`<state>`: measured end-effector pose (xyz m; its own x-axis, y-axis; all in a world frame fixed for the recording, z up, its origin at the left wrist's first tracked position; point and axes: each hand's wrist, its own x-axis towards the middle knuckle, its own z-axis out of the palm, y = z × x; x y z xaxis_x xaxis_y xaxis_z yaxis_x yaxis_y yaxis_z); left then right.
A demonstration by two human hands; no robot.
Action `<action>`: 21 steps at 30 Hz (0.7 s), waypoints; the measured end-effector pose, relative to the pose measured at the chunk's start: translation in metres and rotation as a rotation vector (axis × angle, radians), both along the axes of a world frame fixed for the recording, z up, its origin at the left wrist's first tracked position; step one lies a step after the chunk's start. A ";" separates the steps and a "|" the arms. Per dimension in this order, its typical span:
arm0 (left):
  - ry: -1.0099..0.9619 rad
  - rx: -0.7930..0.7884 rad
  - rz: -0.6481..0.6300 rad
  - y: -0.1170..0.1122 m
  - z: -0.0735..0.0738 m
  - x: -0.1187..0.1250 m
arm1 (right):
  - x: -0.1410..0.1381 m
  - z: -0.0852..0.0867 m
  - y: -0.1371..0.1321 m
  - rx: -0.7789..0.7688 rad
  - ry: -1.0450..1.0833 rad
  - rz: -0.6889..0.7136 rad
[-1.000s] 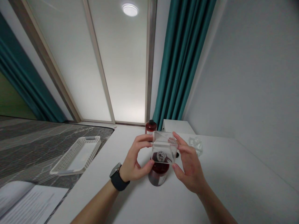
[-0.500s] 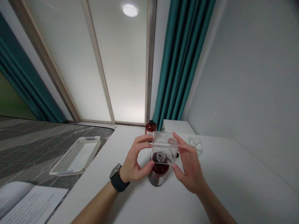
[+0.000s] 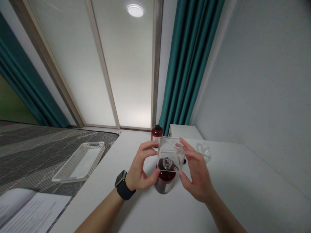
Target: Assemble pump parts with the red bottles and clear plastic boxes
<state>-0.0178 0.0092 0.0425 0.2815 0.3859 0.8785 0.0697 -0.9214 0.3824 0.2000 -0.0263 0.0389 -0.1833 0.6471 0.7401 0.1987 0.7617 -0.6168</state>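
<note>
A clear, square-sided plastic box (image 3: pixel 171 146) is held between my two hands, above and in front of an uncapped dark red bottle (image 3: pixel 167 176). Through the box's clear walls I see the bottle's threaded neck. My left hand (image 3: pixel 142 170), with a black watch on its wrist, grips the box's left side between thumb and fingers. On the right side, my right hand (image 3: pixel 196 171) pinches it the same way. Whether the box touches the bottle I cannot tell. A small black object (image 3: pixel 184 161) shows partly behind my right fingers.
Behind the box stands a second red bottle (image 3: pixel 156 131) with a black cap. A white box (image 3: pixel 186 131) is at the table's back, and crumpled clear plastic (image 3: pixel 203 150) lies right of my hands. Leftward are a white perforated basket (image 3: pixel 81 161) and an open book (image 3: pixel 39 210).
Almost nothing differs. Both hands keep hold of the clear box in nearly the same place, and the bottle stays where it was.
</note>
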 end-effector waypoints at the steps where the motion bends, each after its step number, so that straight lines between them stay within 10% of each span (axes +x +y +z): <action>1: -0.001 0.001 0.000 0.000 0.000 0.000 | 0.000 0.000 0.000 0.003 -0.002 -0.004; 21: 0.003 0.031 0.006 -0.001 0.001 0.001 | 0.000 0.001 0.000 0.011 -0.010 -0.015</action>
